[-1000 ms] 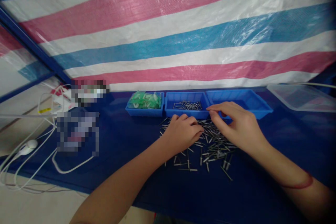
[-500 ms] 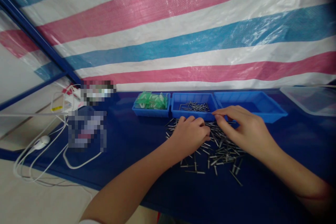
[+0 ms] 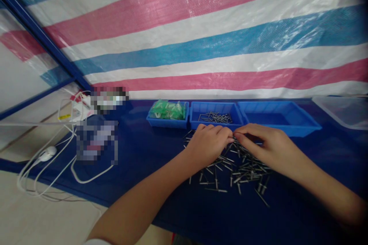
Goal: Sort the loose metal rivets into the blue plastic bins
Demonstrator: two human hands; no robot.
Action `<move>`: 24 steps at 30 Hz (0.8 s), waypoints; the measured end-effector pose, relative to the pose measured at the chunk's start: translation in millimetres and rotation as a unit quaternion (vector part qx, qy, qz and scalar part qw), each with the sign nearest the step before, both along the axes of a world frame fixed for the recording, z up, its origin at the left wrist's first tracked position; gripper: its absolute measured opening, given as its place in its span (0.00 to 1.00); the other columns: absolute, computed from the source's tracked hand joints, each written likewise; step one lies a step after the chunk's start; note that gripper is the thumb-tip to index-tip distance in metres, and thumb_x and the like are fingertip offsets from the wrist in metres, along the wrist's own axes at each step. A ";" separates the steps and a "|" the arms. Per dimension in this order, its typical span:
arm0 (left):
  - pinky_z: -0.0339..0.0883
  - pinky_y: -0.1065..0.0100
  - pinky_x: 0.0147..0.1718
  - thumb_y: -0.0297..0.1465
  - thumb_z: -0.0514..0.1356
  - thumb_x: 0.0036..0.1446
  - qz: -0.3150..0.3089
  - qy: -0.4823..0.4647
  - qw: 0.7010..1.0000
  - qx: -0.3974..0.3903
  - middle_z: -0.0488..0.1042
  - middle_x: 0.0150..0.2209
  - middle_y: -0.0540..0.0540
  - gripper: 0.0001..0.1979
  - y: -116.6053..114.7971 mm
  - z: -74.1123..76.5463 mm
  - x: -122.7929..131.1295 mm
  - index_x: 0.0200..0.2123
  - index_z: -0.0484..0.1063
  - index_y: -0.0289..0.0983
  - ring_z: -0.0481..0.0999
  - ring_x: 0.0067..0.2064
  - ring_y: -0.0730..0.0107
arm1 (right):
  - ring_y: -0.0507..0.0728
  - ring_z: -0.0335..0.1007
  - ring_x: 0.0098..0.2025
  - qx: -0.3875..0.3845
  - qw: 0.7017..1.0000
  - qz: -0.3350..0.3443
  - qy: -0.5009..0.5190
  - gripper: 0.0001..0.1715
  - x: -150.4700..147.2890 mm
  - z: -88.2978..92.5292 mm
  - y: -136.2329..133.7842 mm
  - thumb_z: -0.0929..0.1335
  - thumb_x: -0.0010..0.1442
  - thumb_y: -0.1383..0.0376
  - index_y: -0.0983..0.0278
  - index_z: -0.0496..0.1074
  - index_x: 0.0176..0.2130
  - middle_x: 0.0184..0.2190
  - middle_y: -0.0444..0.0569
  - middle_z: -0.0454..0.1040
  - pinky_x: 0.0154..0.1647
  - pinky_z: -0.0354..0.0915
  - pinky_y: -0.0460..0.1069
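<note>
A loose pile of silver blind rivets (image 3: 250,168) lies on the dark blue table. Over its left part, my left hand (image 3: 211,141) is closed with its fingers curled under; what it holds is hidden. My right hand (image 3: 264,141) has thumb and forefinger pinched together, their tips meeting the left fingertips above the pile. Anything between them is too small to make out. Right behind my hands stands a blue bin (image 3: 214,111) with more rivets inside.
To the left of that bin is a smaller blue bin (image 3: 167,122) with green-and-clear packets. A wider blue bin (image 3: 280,118) stands on the right, beside a clear plastic lid or tray (image 3: 342,111). White cables (image 3: 37,176) run over the table's left end. Striped sheeting (image 3: 184,46) hangs behind.
My right hand has come down and left from the bin edge to meet my left fingertips. My left hand stays closed over the pile. The view has shifted slightly.
</note>
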State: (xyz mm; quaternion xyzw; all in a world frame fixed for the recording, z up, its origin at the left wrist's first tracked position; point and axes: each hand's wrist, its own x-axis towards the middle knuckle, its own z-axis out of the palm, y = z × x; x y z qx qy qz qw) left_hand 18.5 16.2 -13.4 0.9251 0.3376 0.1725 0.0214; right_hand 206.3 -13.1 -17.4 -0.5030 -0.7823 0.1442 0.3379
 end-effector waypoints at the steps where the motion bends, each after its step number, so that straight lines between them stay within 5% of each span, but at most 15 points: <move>1: 0.60 0.63 0.40 0.36 0.50 0.67 -0.003 -0.026 0.999 -0.024 0.76 0.38 0.48 0.12 1.1 0.9 -0.6 0.40 0.69 0.36 0.73 0.40 0.65 | 0.55 0.72 0.32 -0.018 1.000 -0.002 0.006 0.13 -0.2 0.1 -0.4 0.63 0.63 0.58 0.60 0.74 0.33 0.32 0.46 0.78 0.33 0.65 0.50; 11: 0.69 0.70 0.38 0.30 0.59 0.59 0.030 -0.306 0.936 -0.171 0.77 0.38 0.48 0.07 -2.6 4.1 -1.0 0.41 0.72 0.37 0.75 0.36 0.72 | 0.56 0.73 0.32 -0.093 0.994 0.017 0.052 0.17 -2.6 -0.2 -3.0 0.63 0.63 0.54 0.60 0.75 0.41 0.31 0.45 0.77 0.30 0.67 0.49; 17: 0.70 0.69 0.38 0.33 0.59 0.60 0.050 -0.319 0.915 -0.241 0.78 0.38 0.47 0.07 -4.3 8.4 -1.7 0.39 0.74 0.36 0.76 0.38 0.71 | 0.57 0.74 0.33 -0.079 0.989 0.032 0.120 0.14 -5.7 -2.6 -3.3 0.65 0.63 0.56 0.59 0.74 0.42 0.29 0.45 0.76 0.29 0.69 0.49; 24: 0.69 0.69 0.39 0.32 0.58 0.60 0.043 -0.319 0.912 -0.255 0.78 0.38 0.46 0.08 -2.7 6.3 -2.1 0.41 0.74 0.36 0.76 0.38 0.70 | 0.54 0.73 0.30 -0.044 0.980 -0.031 0.191 0.12 -6.9 -5.6 -2.2 0.69 0.58 0.55 0.59 0.73 0.38 0.30 0.45 0.77 0.26 0.67 0.47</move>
